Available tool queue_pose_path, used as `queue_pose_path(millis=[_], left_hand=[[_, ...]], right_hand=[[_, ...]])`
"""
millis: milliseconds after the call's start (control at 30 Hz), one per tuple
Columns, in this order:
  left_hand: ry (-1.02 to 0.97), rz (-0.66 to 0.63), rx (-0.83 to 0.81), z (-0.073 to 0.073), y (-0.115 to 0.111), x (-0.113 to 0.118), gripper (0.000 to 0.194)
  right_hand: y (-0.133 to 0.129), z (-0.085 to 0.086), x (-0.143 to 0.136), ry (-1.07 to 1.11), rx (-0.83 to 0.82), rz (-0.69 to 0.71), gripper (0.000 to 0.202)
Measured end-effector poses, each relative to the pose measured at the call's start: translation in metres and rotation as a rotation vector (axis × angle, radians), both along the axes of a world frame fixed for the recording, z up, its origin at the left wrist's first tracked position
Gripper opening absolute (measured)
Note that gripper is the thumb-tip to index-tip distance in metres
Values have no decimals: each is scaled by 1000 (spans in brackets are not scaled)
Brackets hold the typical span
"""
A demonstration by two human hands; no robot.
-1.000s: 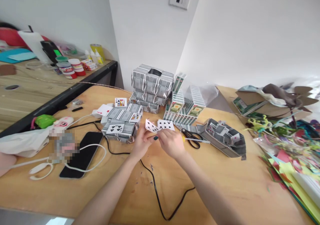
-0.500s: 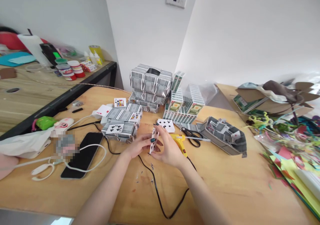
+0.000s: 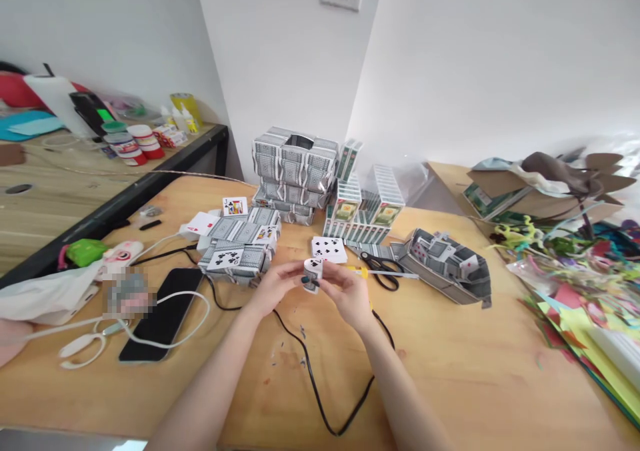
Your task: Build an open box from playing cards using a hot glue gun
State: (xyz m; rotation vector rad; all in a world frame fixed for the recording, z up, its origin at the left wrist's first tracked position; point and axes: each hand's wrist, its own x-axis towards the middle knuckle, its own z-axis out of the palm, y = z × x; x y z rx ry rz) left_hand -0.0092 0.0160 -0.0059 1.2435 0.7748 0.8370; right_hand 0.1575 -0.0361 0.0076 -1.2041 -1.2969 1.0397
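The white playing card with black pips (image 3: 313, 274) is in front of the tall block of grey patterned cards (image 3: 295, 164), pinched between the fingers of the left hand (image 3: 270, 291) and right hand (image 3: 354, 297). It looks curled but unattached. The tall block appears largely assembled; loose white face-up cards (image 3: 327, 249) lie in front of it, seemingly unshaped.
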Motion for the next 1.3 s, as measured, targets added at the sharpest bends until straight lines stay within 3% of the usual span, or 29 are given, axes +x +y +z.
queue_pose_path(millis=[267, 500, 900, 1300], left_hand=[[85, 127, -83, 2, -10, 13, 29], [77, 118, -157, 6, -15, 17, 26], [192, 154, -88, 10, -18, 18, 30], [142, 161, -183, 11, -20, 21, 30]], right_hand=[[2, -3, 1, 296, -217, -36, 30], [-2, -3, 2, 386, -307, -70, 28], [-4, 0, 3, 424, -348, -43, 32], [-3, -5, 4, 433, -352, -130, 29]])
